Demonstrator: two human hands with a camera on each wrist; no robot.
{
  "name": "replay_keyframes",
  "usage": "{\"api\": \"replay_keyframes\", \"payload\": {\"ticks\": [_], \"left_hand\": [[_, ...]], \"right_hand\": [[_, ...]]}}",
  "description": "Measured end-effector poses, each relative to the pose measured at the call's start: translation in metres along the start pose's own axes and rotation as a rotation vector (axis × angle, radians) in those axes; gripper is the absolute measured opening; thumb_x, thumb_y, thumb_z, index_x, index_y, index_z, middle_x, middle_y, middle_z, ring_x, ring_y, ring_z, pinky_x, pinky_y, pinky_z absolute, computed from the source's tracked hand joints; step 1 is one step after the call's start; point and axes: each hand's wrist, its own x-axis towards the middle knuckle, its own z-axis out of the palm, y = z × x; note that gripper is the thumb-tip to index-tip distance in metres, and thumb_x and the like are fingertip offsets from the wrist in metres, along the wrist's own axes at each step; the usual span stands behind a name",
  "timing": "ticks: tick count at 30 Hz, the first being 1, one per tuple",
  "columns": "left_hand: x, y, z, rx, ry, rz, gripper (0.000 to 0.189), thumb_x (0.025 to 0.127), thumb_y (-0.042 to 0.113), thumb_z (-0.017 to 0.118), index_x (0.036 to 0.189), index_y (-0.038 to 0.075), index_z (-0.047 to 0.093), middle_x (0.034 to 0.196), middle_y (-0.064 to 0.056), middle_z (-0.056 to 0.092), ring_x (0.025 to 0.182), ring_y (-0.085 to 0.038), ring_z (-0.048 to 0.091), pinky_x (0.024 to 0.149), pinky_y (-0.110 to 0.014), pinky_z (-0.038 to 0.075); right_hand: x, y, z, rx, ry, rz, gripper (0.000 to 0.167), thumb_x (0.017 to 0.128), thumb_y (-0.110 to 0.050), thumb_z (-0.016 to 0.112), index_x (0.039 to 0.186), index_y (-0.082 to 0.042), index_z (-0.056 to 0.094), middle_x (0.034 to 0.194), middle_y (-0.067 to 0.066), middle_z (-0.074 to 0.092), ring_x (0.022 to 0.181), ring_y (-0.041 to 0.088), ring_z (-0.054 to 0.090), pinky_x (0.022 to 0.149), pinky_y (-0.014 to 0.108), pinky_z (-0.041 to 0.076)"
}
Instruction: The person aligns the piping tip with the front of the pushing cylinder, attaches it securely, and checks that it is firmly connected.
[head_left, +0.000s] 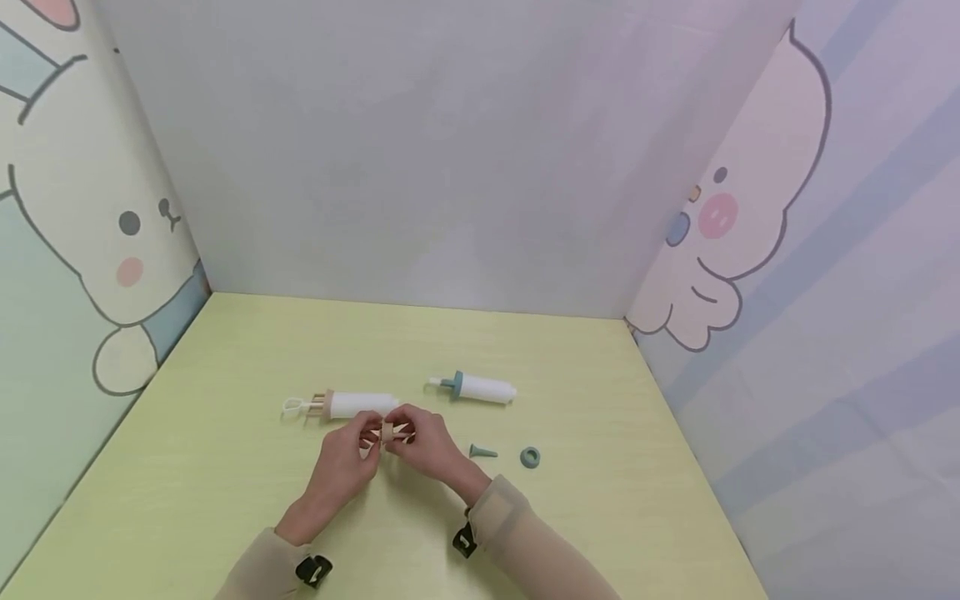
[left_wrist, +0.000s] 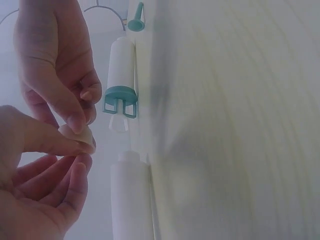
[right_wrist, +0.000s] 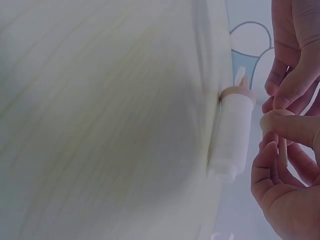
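My left hand [head_left: 347,458] and right hand [head_left: 433,447] meet over the table, both pinching a small beige ring-shaped cap [head_left: 387,432]. A thin beige nozzle-like stem [right_wrist: 283,151] protrudes from the cap beside the right fingers. In the left wrist view, both thumbs press on the cap [left_wrist: 80,136], and fingertips cover much of it. Just beyond the hands lies a white icing-syringe-like tube [head_left: 362,405] with a beige collar and looped plunger handle. Farther right lies a similar white tube [head_left: 486,389] with a teal collar.
A small teal cone-shaped nozzle [head_left: 482,452] and a teal ring cap [head_left: 530,457] lie right of the hands on the pale yellow table [head_left: 600,517]. Grey back panel [head_left: 412,167] and cartoon-printed side walls bound the table. Each wrist wears a black strap device.
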Motion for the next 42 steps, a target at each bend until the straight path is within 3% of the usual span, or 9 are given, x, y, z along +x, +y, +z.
{"api": "replay_keyframes", "payload": {"ticks": [13,22,26,36,42], "left_hand": [[-0.0013,-0.0031,0.0004,0.007,0.018,0.018,0.030,0.069,-0.011,0.077,0.090,0.008,0.067,0.078,-0.001,0.070,0.066,-0.010,0.065,0.055,-0.028,0.050],[-0.0014,-0.0028,0.0006,0.002,0.026,0.003,0.028,0.069,-0.011,0.078,0.088,0.005,0.066,0.077,-0.006,0.071,0.067,-0.016,0.068,0.055,-0.031,0.051],[-0.0019,-0.0036,-0.0013,0.008,0.003,-0.044,0.024,0.072,-0.009,0.077,0.087,0.006,0.065,0.078,-0.005,0.070,0.069,-0.017,0.068,0.056,-0.030,0.051],[0.0002,-0.0084,-0.0047,0.037,-0.078,-0.075,0.025,0.075,-0.005,0.076,0.094,0.012,0.073,0.085,0.001,0.070,0.068,-0.014,0.063,0.056,-0.028,0.049],[0.0010,-0.0080,-0.0057,0.049,-0.083,-0.054,0.026,0.076,-0.007,0.074,0.096,0.010,0.072,0.087,0.000,0.070,0.069,-0.014,0.063,0.056,-0.029,0.048]], "right_hand": [[-0.0023,0.0037,0.0008,0.092,0.009,-0.003,0.028,0.081,-0.004,0.075,0.105,-0.012,0.064,0.097,-0.006,0.066,0.079,0.001,0.063,0.068,0.019,0.050],[-0.0016,0.0043,0.0001,0.080,-0.001,-0.009,0.027,0.081,-0.006,0.076,0.104,-0.014,0.064,0.095,-0.010,0.064,0.078,-0.001,0.061,0.067,0.019,0.050],[-0.0014,0.0036,0.0011,0.065,0.000,-0.023,0.026,0.082,-0.007,0.076,0.105,-0.014,0.064,0.096,-0.010,0.064,0.079,0.000,0.061,0.068,0.019,0.049],[-0.0016,-0.0002,-0.0008,0.058,0.004,-0.023,0.024,0.082,-0.011,0.076,0.103,-0.017,0.065,0.096,-0.012,0.064,0.080,-0.001,0.061,0.065,0.018,0.049],[-0.0014,-0.0013,-0.0019,0.063,0.010,-0.024,0.025,0.081,-0.011,0.077,0.102,-0.016,0.066,0.095,-0.011,0.064,0.080,0.000,0.062,0.065,0.019,0.050]]}}
